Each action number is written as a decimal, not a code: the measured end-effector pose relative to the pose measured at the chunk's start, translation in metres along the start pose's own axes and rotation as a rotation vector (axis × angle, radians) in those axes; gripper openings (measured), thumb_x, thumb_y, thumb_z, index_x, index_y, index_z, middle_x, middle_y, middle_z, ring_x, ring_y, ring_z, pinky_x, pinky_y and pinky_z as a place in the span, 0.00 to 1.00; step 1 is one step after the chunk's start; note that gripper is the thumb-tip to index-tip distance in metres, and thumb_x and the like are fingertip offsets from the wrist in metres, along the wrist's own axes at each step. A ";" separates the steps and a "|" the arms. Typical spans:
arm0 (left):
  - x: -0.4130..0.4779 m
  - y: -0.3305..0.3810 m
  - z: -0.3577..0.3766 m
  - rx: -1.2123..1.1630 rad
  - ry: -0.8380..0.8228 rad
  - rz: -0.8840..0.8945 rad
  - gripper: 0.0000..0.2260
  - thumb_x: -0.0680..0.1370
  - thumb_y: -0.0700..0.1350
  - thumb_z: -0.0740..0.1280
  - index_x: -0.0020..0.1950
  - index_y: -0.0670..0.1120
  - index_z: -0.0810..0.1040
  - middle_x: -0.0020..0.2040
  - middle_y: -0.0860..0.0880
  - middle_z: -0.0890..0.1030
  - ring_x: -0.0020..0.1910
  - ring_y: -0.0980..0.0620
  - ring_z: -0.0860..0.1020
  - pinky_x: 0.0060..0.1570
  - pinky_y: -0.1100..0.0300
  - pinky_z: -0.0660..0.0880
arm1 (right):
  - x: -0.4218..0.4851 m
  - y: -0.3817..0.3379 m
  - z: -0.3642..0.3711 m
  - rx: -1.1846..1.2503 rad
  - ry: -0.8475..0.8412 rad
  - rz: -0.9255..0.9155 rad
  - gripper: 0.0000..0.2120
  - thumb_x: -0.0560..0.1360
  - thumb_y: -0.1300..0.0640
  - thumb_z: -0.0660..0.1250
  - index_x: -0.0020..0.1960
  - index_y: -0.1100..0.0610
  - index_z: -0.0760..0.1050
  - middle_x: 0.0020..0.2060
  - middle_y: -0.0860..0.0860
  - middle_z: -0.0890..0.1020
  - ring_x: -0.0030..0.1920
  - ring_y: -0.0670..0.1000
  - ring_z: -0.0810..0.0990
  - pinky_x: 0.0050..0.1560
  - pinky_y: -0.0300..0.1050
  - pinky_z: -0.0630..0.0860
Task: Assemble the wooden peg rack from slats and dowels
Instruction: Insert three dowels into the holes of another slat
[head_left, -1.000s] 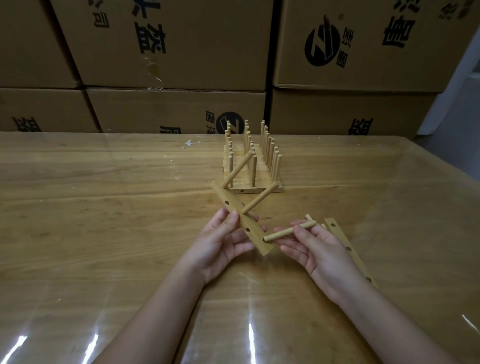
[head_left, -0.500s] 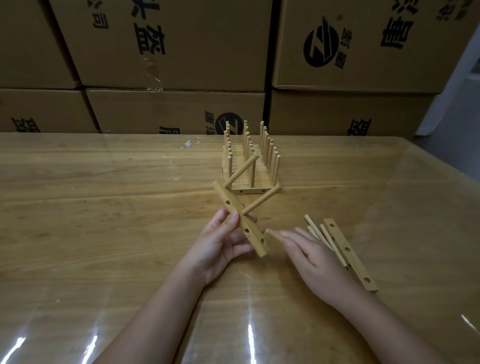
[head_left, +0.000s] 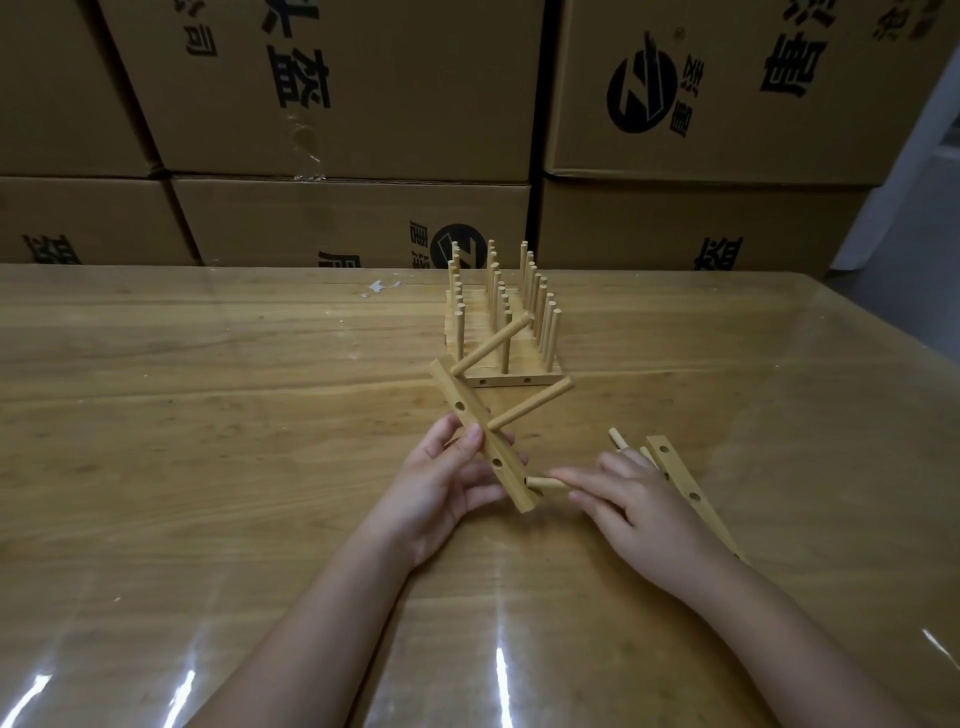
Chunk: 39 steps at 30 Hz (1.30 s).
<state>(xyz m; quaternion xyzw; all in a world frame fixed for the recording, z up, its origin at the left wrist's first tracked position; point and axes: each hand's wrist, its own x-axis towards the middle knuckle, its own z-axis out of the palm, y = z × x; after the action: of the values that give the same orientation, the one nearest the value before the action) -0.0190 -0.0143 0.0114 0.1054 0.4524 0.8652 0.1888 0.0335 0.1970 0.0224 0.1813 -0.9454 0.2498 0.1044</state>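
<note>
Left hand: your left hand grips the slat about midway. The thumb is on the face towards you and the fingers are curled behind.
Slat: held off the desk and tilted, with the far end up-left and the near end down-right. It is in front of you, between the two hands. Open holes show along its face.
Fitted dowels: two fitted dowels stand out of the slat's right edge, both slanting up and to the right. The upper one crosses in front of the rack.
Right hand: your right hand holds a third dowel at the fingertips. The index finger lies along it and the thumb is hidden beneath.
Dowel: its free end meets the hole nearest the slat's lower end. How far it has entered cannot be told.
Spare slat: a spare slat lies flat on the desk just right of your right hand, and your wrist partly covers it.
Loose dowels: the loose dowels lie beside the spare slat, with their ends showing past your fingers.
Rack: a finished rack stands upright on the desk behind the slat, with rows of pegs on it.
Background: stacked cardboard boxes stand along the far edge of the desk.
</note>
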 end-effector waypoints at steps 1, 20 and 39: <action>0.000 0.000 0.000 0.018 -0.001 -0.004 0.12 0.75 0.43 0.65 0.57 0.43 0.75 0.48 0.41 0.83 0.48 0.42 0.83 0.41 0.50 0.82 | 0.000 -0.001 -0.002 -0.042 0.007 -0.017 0.17 0.78 0.54 0.61 0.63 0.38 0.71 0.39 0.45 0.71 0.44 0.44 0.66 0.46 0.40 0.67; -0.002 -0.003 0.002 0.179 -0.028 -0.030 0.14 0.72 0.43 0.66 0.56 0.43 0.70 0.45 0.42 0.84 0.45 0.43 0.83 0.44 0.49 0.81 | -0.003 -0.024 -0.001 -0.362 0.148 -0.148 0.09 0.69 0.54 0.72 0.49 0.50 0.82 0.35 0.49 0.72 0.38 0.51 0.70 0.34 0.44 0.69; 0.000 0.002 0.002 0.005 0.013 -0.021 0.15 0.74 0.42 0.64 0.59 0.40 0.69 0.44 0.41 0.83 0.48 0.42 0.83 0.38 0.51 0.81 | -0.001 -0.019 -0.011 0.735 0.468 0.183 0.10 0.76 0.65 0.62 0.51 0.52 0.75 0.43 0.50 0.82 0.44 0.46 0.83 0.47 0.39 0.78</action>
<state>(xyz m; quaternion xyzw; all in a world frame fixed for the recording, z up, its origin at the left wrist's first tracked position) -0.0186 -0.0139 0.0139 0.0957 0.4566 0.8628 0.1948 0.0431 0.1875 0.0398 0.0607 -0.7569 0.6119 0.2215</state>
